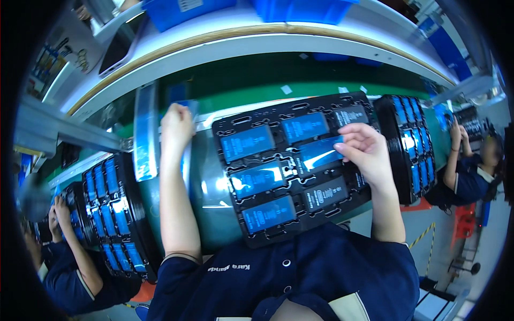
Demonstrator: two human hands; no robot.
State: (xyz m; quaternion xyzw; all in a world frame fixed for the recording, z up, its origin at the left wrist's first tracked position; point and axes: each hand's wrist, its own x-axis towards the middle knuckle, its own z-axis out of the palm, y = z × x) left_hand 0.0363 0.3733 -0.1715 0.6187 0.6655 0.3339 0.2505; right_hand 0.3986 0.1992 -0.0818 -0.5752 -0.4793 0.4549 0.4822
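A black moulded tray (pixel 300 105) lies tilted in front of me, holding several flat rectangular batteries. Most of them, such as the one at the near left (pixel 269 214), look glossy blue, as if under blue film. The near right battery (pixel 325 193) and the far right battery (pixel 350 114) show dark grey faces. My right hand (pixel 369 152) pinches the edge of a blue film (pixel 321 152) over the middle right battery. Left of the tray, my left hand (pixel 178 125) is closed, thumb against fingers, on a small piece of clear bluish film (pixel 189 107).
Stacks of loaded black trays stand at the left (pixel 115 214) and right (pixel 412 144). Bluish film strips (pixel 145 134) lie beyond my left forearm. Blue bins (pixel 187 13) and a phone-like device (pixel 120 45) sit on the raised shelf (pixel 257 40). Co-workers sit on both sides.
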